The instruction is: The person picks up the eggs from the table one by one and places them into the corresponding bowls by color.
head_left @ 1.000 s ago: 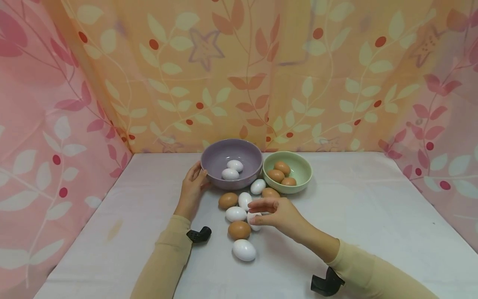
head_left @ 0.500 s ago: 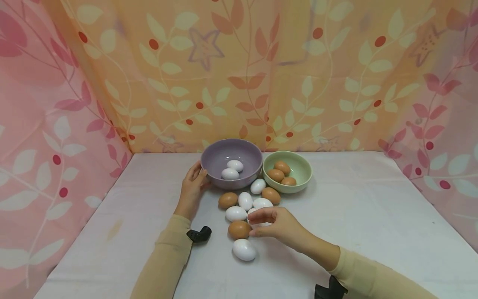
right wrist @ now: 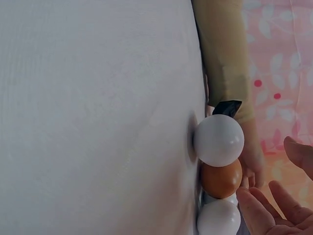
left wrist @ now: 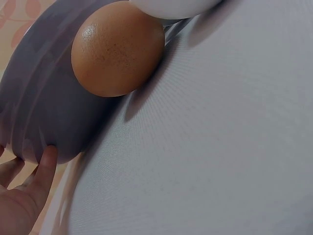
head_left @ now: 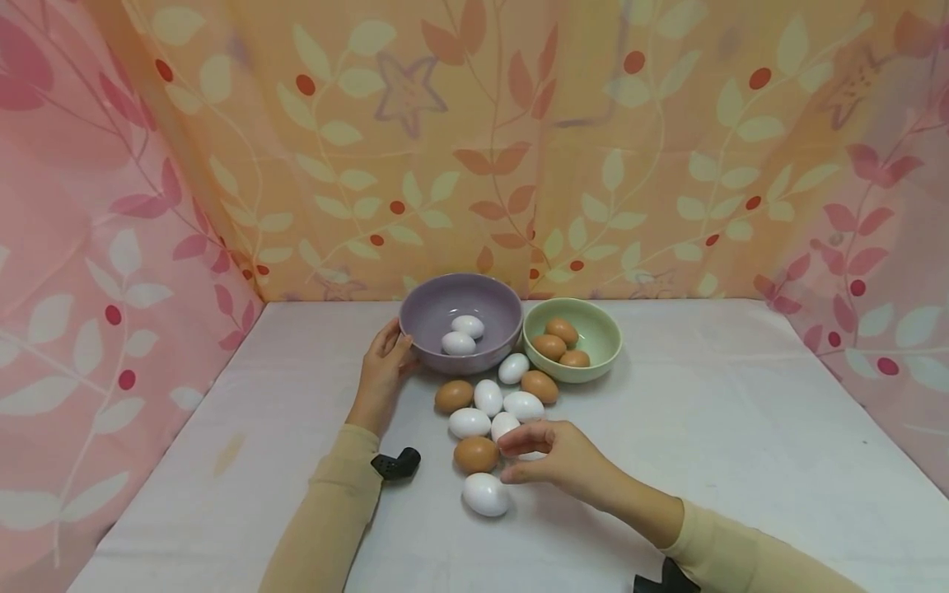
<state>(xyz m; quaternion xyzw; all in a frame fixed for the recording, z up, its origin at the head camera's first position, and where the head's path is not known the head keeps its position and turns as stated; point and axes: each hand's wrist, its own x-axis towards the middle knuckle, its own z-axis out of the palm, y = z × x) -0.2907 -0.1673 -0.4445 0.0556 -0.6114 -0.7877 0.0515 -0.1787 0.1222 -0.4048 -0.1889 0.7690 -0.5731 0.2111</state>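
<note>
My left hand rests its thumb and fingers against the outer left wall of a purple bowl with two white eggs in it. In the left wrist view the fingertips lie on the bowl's outside. My right hand hovers at the right side of a group of loose eggs, thumb and fingers parted, nothing between them. Nearest to it are a white egg, a brown egg and the front white egg. The right wrist view shows its fingers beside these eggs.
A green bowl holding three brown eggs stands right beside the purple one. More white and brown eggs, such as a brown egg, lie in front of both bowls on the white tablecloth. Patterned curtains enclose the table.
My right hand has moved towards the front of the table along the eggs, uncovering white eggs and a brown one behind it. The left hand stays at the purple bowl.
</note>
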